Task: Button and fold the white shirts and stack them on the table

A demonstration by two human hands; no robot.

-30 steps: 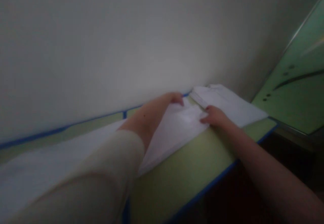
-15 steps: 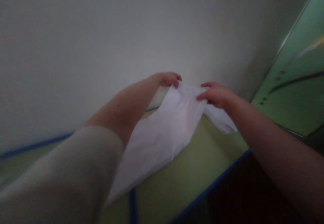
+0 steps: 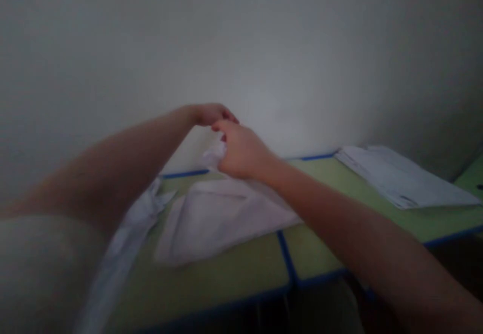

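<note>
A thin white sheet-like piece [image 3: 230, 205], cloth or plastic, I cannot tell which, lies folded over the table in front of me. Its upper end rises crumpled beneath my right hand [image 3: 241, 148], whose fingers are closed around it. Just behind, my left hand [image 3: 215, 114] has its fingers bent down and closed, meeting the right fingertips. What the left hand pinches is mostly hidden behind the right one; it appears to be the same white piece. Both hands are somewhat blurred.
The green table [image 3: 234, 273] has blue edging and a seam between two tops. A flat stack of white sheets [image 3: 403, 175] lies at the right. On the left, a narrow crumpled white strip [image 3: 128, 238] runs beside my forearm. A pale wall [image 3: 264, 47] stands behind.
The view has turned to the right, bringing the white stack into sight. My hands, apart on the white piece before, have come together, and the piece's upper end is now bunched.
</note>
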